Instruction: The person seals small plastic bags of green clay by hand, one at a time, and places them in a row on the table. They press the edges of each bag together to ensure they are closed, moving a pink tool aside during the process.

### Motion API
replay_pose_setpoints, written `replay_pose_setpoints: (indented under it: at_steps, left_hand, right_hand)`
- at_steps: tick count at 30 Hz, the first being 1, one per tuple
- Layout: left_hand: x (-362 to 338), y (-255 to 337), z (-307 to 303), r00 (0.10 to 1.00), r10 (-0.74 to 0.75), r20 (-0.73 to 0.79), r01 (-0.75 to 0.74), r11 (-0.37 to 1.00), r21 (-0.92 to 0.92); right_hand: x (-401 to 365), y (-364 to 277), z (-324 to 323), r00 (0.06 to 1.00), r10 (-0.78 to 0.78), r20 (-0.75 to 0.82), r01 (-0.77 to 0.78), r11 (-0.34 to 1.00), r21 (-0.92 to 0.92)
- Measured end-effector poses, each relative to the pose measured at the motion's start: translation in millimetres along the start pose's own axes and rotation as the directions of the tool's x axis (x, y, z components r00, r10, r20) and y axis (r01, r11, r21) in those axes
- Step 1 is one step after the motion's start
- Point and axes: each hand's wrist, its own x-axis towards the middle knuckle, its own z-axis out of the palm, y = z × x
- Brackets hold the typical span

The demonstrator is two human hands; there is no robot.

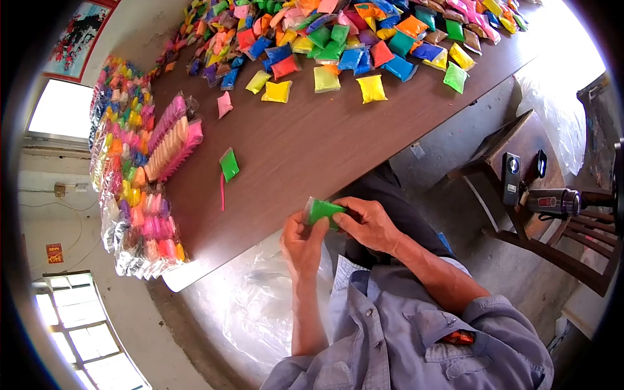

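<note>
Between my two hands, just off the near edge of the brown table [286, 149], is a green packet [323, 212]. My left hand [303, 247] pinches its left side with thumb and fingers. The right side is gripped by my right hand [368, 223], its thumb on the packet's face. Another green packet [229, 165] lies on the table to the left, with a thin pink strip [222, 193] beside it. Closest to the front of the pile are a yellow packet [372, 89] and a light green packet [455, 77].
A large heap of coloured packets [331, 39] covers the table's far side. Bagged packets [130, 195] line the left edge. At right, a wooden stool [539, 140] holds a dark flask [552, 201] and a black device [511, 175]. Clear plastic sheeting [247, 305] lies below the table.
</note>
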Motion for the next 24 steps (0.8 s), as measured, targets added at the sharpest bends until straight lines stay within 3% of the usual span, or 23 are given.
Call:
replay_pose_setpoints:
  at_steps: [4, 8, 10, 14, 16, 19, 20, 22, 24]
  left_hand:
    - [0, 0, -3, 1.000, 0.026, 0.012, -0.027, 0.987, 0.160]
    - [3, -1, 2, 0.998, 0.068, -0.005, -0.067, 0.992, 0.105]
    - [3, -4, 4, 1.000, -0.005, 0.009, 0.006, 1.000, -0.031]
    - [5, -13, 1, 0.999, -0.032, 0.014, 0.033, 0.999, -0.040]
    - [6, -10, 0, 1.000, 0.021, 0.006, -0.022, 0.993, 0.113]
    - [8, -2, 1, 0.999, 0.047, -0.001, -0.046, 0.985, 0.168]
    - [7, 3, 3, 0.999, 0.047, -0.003, -0.046, 0.985, 0.167]
    - [7, 11, 9, 0.998, -0.003, -0.063, 0.003, 1.000, -0.010]
    - [12, -13, 2, 0.997, 0.023, -0.075, -0.020, 0.999, 0.044]
  right_hand:
    - [1, 3, 2, 1.000, -0.008, 0.017, 0.008, 0.999, -0.048]
    - [0, 5, 4, 0.999, 0.041, -0.023, -0.040, 0.998, 0.039]
    - [0, 6, 4, 0.998, 0.050, -0.029, -0.049, 0.998, 0.038]
    - [-1, 2, 5, 0.998, 0.050, -0.036, -0.048, 0.998, 0.048]
    - [-1, 0, 5, 0.998, 0.054, -0.032, -0.053, 0.998, 0.033]
    - [1, 0, 6, 0.995, 0.093, -0.047, -0.086, 0.989, 0.121]
    - [1, 2, 6, 0.993, 0.105, -0.062, -0.095, 0.986, 0.139]
    - [1, 8, 6, 0.991, 0.115, -0.075, -0.102, 0.983, 0.154]
    - [1, 12, 8, 0.989, 0.072, -0.129, -0.067, 0.997, 0.047]
